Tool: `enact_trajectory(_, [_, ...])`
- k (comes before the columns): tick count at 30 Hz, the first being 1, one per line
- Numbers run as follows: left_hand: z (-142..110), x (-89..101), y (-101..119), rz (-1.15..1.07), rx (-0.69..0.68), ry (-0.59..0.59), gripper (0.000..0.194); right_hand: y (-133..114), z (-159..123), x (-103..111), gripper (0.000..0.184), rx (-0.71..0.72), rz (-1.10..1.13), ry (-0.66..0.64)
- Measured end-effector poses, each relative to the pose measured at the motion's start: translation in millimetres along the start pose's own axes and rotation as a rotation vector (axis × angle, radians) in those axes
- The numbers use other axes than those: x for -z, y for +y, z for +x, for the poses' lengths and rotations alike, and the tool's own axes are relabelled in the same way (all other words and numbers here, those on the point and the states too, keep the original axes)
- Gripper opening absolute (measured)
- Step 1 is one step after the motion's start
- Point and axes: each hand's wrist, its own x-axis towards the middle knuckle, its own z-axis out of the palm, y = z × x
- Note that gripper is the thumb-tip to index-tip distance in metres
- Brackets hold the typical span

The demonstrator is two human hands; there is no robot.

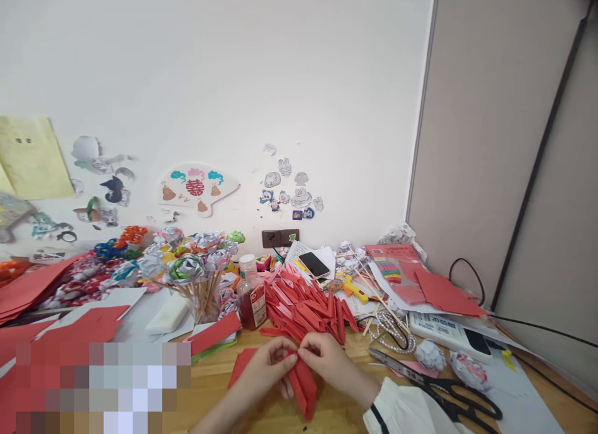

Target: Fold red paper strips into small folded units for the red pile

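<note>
Between both hands is a folded piece of red paper (303,387), its long creased end pointing toward me. My left hand (273,365) pinches its top edge with thumb and finger. Close beside it, my right hand (322,356) pinches the same edge, the fingertips almost meeting. Under my left wrist, a flat red paper sheet (240,364) lies on the wooden table (261,415). Just beyond the hands is a heap of folded red paper strips (303,300).
Scissors (434,384) with black handles lie at the right, near crumpled paper balls (430,354). A glass bottle (250,294) stands left of the heap. Behind it are a phone (314,265) and a yellow glue gun (354,289). Paper flowers (187,268) crowd the left.
</note>
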Motion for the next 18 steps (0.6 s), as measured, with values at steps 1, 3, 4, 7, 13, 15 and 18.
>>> enact_trajectory(1, [0, 0.2, 0, -0.007, -0.002, 0.002, 0.035, 1, 0, -1, 0.014, 0.010, -0.048, -0.002])
enact_trajectory(3, [1, 1.3, 0, -0.011, 0.007, 0.000, 0.035, 2, 0, -2, 0.013, 0.027, -0.133, -0.004])
enact_trajectory(4, [1, 1.9, -1, -0.012, 0.015, -0.001, 0.035, 3, 0, -2, 0.013, 0.035, -0.172, 0.003])
enact_trajectory(7, [1, 3.2, -2, -0.014, 0.036, -0.003, 0.036, 5, -1, -3, 0.012, 0.055, -0.254, 0.016])
enact_trajectory(13, [5, 8.0, -3, -0.039, 0.054, 0.106, 0.035, 2, -1, 5, 0.015, 0.007, -0.111, 0.069])
enact_trajectory(15, [7, 12.3, 0, -0.094, 0.026, 0.208, 0.037, 2, 0, 9, 0.019, -0.031, 0.007, 0.048])
enact_trajectory(18, [9, 18.6, 4, -0.179, 0.010, 0.327, 0.039, 5, 3, 12, 0.023, -0.130, 0.203, -0.042])
